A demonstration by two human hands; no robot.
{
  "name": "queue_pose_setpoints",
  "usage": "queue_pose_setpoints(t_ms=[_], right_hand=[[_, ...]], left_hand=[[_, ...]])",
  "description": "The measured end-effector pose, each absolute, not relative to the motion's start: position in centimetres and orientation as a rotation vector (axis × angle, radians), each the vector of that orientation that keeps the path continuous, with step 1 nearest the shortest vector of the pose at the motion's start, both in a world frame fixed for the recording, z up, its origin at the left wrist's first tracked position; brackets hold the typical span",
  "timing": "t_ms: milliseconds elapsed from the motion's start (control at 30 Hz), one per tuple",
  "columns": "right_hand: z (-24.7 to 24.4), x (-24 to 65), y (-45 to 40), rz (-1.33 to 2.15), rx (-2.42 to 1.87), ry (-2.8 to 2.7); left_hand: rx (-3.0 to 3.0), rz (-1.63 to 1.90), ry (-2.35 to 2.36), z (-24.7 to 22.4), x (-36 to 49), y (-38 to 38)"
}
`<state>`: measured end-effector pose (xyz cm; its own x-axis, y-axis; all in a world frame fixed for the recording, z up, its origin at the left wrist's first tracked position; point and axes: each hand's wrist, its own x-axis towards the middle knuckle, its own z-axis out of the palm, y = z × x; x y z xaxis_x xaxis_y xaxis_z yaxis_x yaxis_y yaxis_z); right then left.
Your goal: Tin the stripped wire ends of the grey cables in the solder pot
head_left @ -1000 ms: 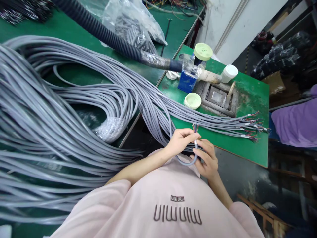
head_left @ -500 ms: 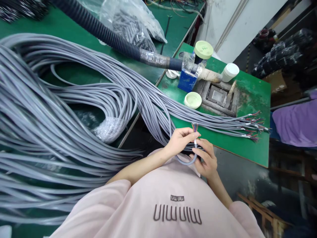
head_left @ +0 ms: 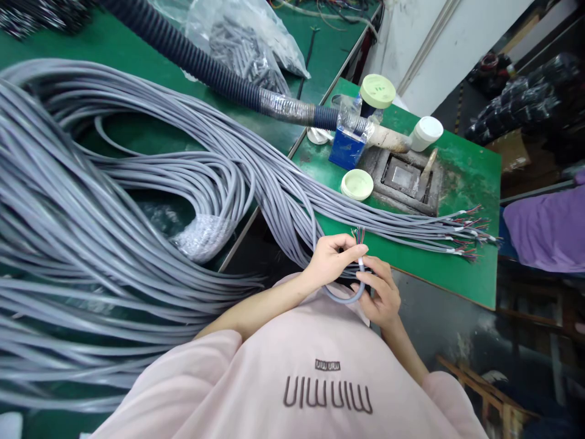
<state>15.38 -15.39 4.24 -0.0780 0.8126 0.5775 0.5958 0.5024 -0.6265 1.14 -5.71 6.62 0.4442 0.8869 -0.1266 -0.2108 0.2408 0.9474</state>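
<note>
A grey multi-core cable (head_left: pixel 343 299) bends in a loop in front of my body, its end pointing up. Thin coloured wires (head_left: pixel 359 235) fan out of that end, above a white band. My left hand (head_left: pixel 333 258) pinches the cable end between thumb and fingers, just under the bare wires. Below it, my right hand (head_left: pixel 380 291) grips the same cable at the bend, fingers curled around it. Behind my hands runs a bundle of grey cables (head_left: pixel 365 216), whose stripped ends (head_left: pixel 470 238) lie at the right side of the green table.
Large grey cable coils (head_left: pixel 150 183) cover the left bench. A black ribbed hose (head_left: pixel 219 79) crosses to a blue box (head_left: pixel 346 148). Near it are a solder pot (head_left: pixel 404 178), an open round tub (head_left: pixel 357 185) and a white jar (head_left: pixel 426 133). A person's purple sleeve (head_left: pixel 546 228) shows at right.
The coloured wires at the cable end have spread slightly to the left. Both hands keep nearly the same hold and place on the cable.
</note>
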Motion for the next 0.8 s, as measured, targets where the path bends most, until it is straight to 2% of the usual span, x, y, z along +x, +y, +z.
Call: queue_pose_setpoints(t_ms=[800], right_hand=[[4.15,15.09,-15.35,0.287,-1.2,-1.772]], left_hand=[[0.885,0.828,0.76,6.68,1.09,-5.51]])
